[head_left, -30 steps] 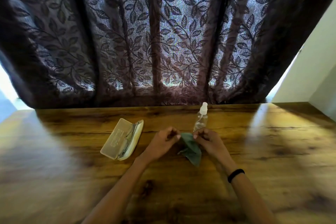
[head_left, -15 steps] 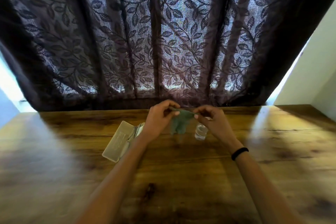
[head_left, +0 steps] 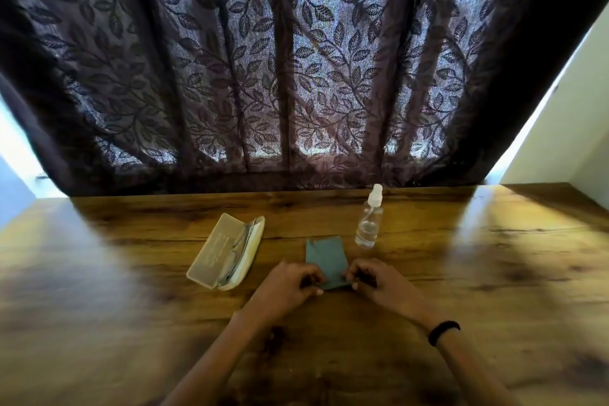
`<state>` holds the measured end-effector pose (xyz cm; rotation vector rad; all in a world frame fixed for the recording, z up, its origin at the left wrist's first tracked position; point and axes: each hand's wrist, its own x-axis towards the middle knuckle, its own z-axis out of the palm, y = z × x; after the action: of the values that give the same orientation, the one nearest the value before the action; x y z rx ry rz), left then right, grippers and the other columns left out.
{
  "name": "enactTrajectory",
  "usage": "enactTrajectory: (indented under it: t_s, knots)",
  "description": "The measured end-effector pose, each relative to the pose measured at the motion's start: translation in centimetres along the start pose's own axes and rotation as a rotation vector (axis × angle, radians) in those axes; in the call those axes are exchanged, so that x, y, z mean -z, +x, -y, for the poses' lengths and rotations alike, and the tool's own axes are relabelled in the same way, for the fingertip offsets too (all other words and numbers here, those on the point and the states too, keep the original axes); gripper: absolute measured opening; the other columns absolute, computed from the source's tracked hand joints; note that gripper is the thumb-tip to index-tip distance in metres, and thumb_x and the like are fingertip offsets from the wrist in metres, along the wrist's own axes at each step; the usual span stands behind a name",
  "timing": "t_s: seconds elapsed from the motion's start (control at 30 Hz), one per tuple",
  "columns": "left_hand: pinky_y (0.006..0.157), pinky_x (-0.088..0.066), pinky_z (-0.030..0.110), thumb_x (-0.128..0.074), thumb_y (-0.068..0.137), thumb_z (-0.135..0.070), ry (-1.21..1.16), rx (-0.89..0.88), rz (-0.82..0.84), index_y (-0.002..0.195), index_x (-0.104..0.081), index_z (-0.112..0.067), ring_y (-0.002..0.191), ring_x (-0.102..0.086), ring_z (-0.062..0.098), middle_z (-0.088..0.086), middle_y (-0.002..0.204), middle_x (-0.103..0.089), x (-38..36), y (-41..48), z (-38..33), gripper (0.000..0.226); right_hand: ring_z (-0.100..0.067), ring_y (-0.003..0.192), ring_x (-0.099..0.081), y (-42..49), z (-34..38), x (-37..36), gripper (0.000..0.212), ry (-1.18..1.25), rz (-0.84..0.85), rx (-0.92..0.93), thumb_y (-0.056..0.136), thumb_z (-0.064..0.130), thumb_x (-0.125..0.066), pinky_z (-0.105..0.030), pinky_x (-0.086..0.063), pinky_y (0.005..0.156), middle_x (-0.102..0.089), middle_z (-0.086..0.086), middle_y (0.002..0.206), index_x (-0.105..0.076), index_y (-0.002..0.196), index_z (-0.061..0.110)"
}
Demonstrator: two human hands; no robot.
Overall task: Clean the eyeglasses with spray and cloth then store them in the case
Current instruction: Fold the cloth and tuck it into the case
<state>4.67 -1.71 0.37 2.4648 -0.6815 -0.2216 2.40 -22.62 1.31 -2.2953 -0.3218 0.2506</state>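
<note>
A grey-green cloth (head_left: 324, 257) lies flat and spread on the wooden table (head_left: 494, 273). My left hand (head_left: 286, 287) and my right hand (head_left: 379, 283) pinch its near corners from either side. An open cream glasses case (head_left: 217, 249) lies to the left, with the eyeglasses (head_left: 242, 249) resting inside it. A clear spray bottle (head_left: 369, 219) with a white nozzle stands upright just beyond the cloth's right side.
A dark leaf-patterned curtain (head_left: 296, 76) hangs along the table's far edge. A pale wall (head_left: 566, 128) rises at the right. My right wrist wears a black band (head_left: 443, 331).
Both hands lifted the cloth up in front of the bottle, then brought it down. It now lies flat on the table between the case and the bottle.
</note>
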Motion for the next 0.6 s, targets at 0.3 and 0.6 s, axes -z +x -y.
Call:
enactTrajectory:
  t_s: [0.3, 0.6]
  knots:
    - [0.099, -0.043, 0.03, -0.062, 0.083, -0.022, -0.058, 0.084, -0.087, 0.104, -0.06, -0.027, 0.109, -0.055, 0.009, -0.006, 0.116, -0.063, 0.1, 0.1, 0.0, 0.021, 0.001, 0.094, -0.053, 0.1, -0.3, -0.9, 0.024, -0.046, -0.101, 0.014, 0.089, 0.013, -0.055, -0.008, -0.04, 0.07, -0.057, 0.016, 0.096, -0.053, 0.086, 0.036]
    - [0.076, -0.046, 0.016, -0.065, 0.081, -0.014, -0.155, 0.267, -0.274, 0.099, -0.065, -0.019, 0.085, -0.058, 0.005, 0.001, 0.102, -0.069, 0.2, 3.5, 1.3, 0.019, -0.02, 0.08, -0.063, 4.3, 1.0, -1.7, 0.008, -0.277, -0.451, -0.075, 0.089, 0.015, -0.053, -0.031, -0.05, 0.064, -0.068, -0.004, 0.092, -0.056, 0.097, 0.017]
